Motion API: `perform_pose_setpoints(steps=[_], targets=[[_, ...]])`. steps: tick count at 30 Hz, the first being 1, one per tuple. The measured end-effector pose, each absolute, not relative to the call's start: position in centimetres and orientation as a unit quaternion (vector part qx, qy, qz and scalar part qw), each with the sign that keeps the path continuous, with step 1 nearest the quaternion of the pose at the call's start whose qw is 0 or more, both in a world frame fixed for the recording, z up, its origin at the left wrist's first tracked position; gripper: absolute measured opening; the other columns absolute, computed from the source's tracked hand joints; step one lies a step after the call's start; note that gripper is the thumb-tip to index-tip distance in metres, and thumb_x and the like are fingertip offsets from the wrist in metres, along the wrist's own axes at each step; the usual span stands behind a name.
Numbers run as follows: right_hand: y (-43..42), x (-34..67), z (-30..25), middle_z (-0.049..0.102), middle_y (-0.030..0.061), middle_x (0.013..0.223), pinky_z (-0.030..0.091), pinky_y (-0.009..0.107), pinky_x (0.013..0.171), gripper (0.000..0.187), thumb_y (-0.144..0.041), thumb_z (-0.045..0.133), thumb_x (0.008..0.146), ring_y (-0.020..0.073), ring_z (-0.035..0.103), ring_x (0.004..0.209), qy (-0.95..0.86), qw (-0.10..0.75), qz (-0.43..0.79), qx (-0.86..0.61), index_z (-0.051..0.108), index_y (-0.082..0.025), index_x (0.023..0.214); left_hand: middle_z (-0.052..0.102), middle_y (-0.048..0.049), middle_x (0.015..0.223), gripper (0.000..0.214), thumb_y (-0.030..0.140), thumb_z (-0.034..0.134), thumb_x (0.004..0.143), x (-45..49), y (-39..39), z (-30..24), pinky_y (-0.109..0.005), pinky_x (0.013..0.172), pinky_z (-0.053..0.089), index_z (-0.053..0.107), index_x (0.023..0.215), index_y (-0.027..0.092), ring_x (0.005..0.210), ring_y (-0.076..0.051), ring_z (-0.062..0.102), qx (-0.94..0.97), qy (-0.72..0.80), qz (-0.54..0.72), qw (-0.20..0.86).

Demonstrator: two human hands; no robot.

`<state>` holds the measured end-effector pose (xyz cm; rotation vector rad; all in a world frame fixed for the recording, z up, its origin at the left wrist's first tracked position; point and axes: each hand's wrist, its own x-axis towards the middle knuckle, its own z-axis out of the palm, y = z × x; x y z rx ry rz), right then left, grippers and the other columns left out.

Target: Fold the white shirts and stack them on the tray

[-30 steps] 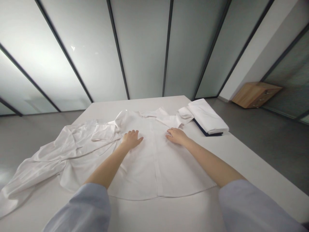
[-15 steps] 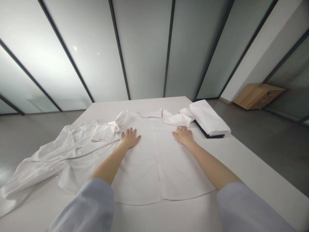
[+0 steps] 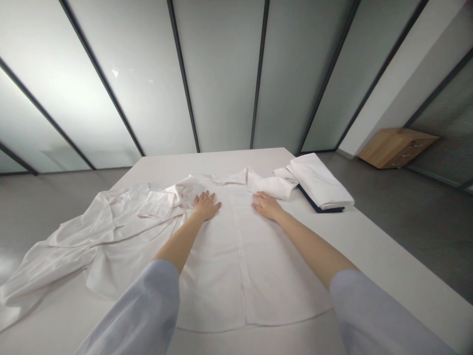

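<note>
Head view: shirt [image 3: 221, 266] slid toward 6 o'clock; our left hand [image 3: 206, 205], right hand [image 3: 267, 206] flat, fingers apart, likely smoothing.

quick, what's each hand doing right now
Left hand: open, palm down on the white shirt.
Right hand: open, resting on the same shirt.

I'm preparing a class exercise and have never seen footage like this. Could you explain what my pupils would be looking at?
There is no machine here: a camera worn on a person's head looks forward and down. The left hand and right hand rest, fingers spread, on a white shirt laid out on a pale table. Neither grips anything. To the shirt's left lies a crumpled white garment; to its right, a folded white cloth sits on something dark.
</note>
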<state>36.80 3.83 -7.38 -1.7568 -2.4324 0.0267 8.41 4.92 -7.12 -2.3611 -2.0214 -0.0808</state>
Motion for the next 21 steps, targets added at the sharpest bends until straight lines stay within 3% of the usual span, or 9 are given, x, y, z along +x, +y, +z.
perform_pose_setpoints(steps=[5, 8, 10, 15, 17, 21], targets=[[3.4, 36.4, -8.4, 0.029, 0.0129, 0.156, 0.022, 0.045, 0.112, 0.059, -0.05, 0.032, 0.096, 0.0319, 0.027, 0.141, -0.762, 0.024, 0.02, -0.647, 0.038, -0.019, 0.146, 0.023, -0.016, 0.157, 0.072, 0.061, 0.026, 0.09, 7.9, 5.3, -8.1, -0.058, 0.111, 0.018, 0.03, 0.149, 0.02, 0.144, -0.036, 0.021, -0.742, -0.67, -0.005, -0.028], [1.8, 36.0, -8.0, 0.032, 0.0157, 0.154, 0.025, 0.048, 0.109, 0.058, -0.05, 0.033, 0.096, 0.0339, 0.032, 0.138, -0.761, 0.016, 0.006, -0.648, 0.041, -0.019, 0.144, 0.022, -0.0155, 0.158, 0.071, 0.06, 0.027, 0.091, 7.8, 4.0, -8.0, -0.06, 0.11, 0.019, 0.03, 0.149, 0.021, 0.144, -0.036, 0.019, -0.745, -0.666, 0.007, -0.028], [0.7, 36.0, -7.3, 0.042, 0.0184, 0.146, 0.03, 0.048, 0.106, 0.057, -0.053, 0.038, 0.093, 0.0352, 0.042, 0.131, -0.773, 0.012, -0.004, -0.634, 0.05, -0.018, 0.136, 0.025, -0.0159, 0.157, 0.068, 0.06, 0.028, 0.091, 7.7, 3.1, -7.5, -0.06, 0.108, 0.023, 0.033, 0.147, 0.022, 0.142, -0.036, 0.023, -0.753, -0.657, 0.015, -0.024], [1.3, 36.3, -5.1, 0.066, 0.0176, 0.115, 0.04, 0.041, 0.095, 0.049, -0.054, 0.048, 0.089, 0.0324, 0.059, 0.11, -0.785, 0.029, 0.035, -0.618, 0.066, -0.016, 0.113, 0.056, -0.0162, 0.133, 0.063, 0.057, 0.051, 0.083, 7.3, 3.7, -5.6, -0.048, 0.1, 0.039, 0.05, 0.133, 0.02, 0.121, -0.033, 0.052, -0.763, -0.642, 0.004, -0.075], [3.3, 35.9, -4.4, 0.068, 0.0136, 0.114, 0.043, 0.034, 0.091, 0.045, -0.046, 0.048, 0.09, 0.027, 0.062, 0.106, -0.771, 0.09, 0.094, -0.624, 0.061, -0.018, 0.122, 0.061, -0.0146, 0.127, 0.064, 0.049, 0.054, 0.084, 7.5, 5.7, -5.0, -0.04, 0.096, 0.042, 0.043, 0.14, 0.02, 0.113, -0.028, 0.058, -0.743, -0.652, -0.075, -0.13], [8.6, 34.1, -4.1, 0.061, 0.0103, 0.131, 0.043, 0.028, 0.093, 0.056, -0.035, 0.051, 0.089, 0.0216, 0.059, 0.115, -0.713, 0.187, 0.192, -0.648, 0.043, -0.018, 0.142, 0.066, -0.0082, 0.117, 0.071, 0.041, 0.05, 0.089, 8.6, 10.2, -5.3, -0.029, 0.084, 0.047, 0.022, 0.151, 0.022, 0.096, -0.017, 0.065, -0.685, -0.644, -0.214, -0.264]])
